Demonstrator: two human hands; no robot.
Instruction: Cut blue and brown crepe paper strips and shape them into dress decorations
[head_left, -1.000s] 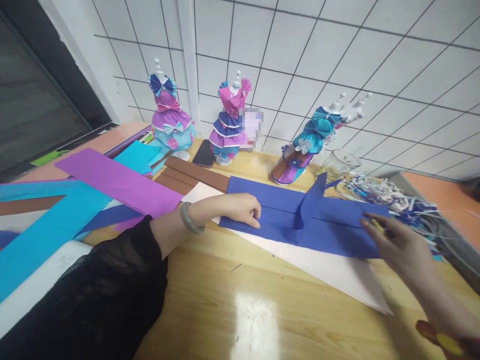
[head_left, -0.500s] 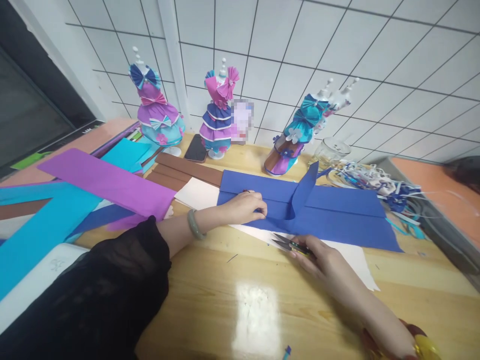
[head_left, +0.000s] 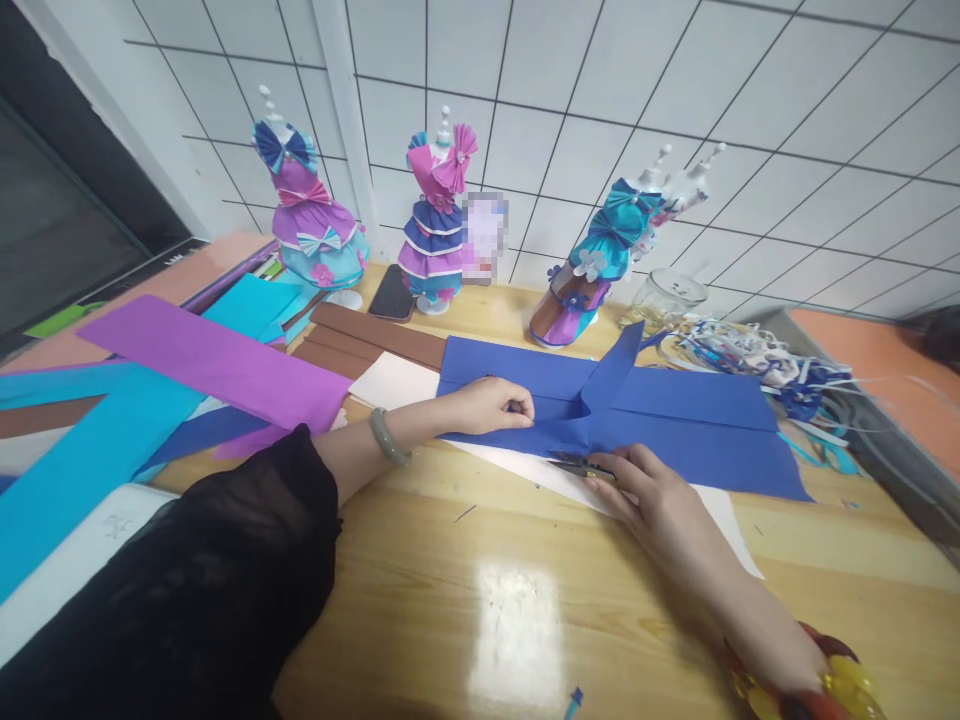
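On the left of the bench (head_left: 420,600), a cyan strip (head_left: 97,440) slanted from near left toward far right, and a purple strip (head_left: 217,360) lay across its far end. Beyond them stood a dress form with a navy bow (head_left: 315,230). Brown sheets (head_left: 360,335) came next, near a phone (head_left: 392,293).

The left hand (head_left: 495,405) was on the left part of the blue sheet (head_left: 697,425), fingers curled and thumb close to the forefinger; whether it pinched the sheet could not be told. The sheet's long axis ran left to right, its right end slightly nearer, with a crease along its length. Around its middle a blue flap (head_left: 615,368) stood up, its tip pointing far and right.

Just beside the sheet's near edge, over pale paper (head_left: 517,463), were the snips (head_left: 589,468), blades aimed left and slightly far, their long axis close to the sheet's. The right hand (head_left: 637,485) was closed around their handles. At the far right, tangled scraps (head_left: 757,350) lay near a glass jar (head_left: 671,293).
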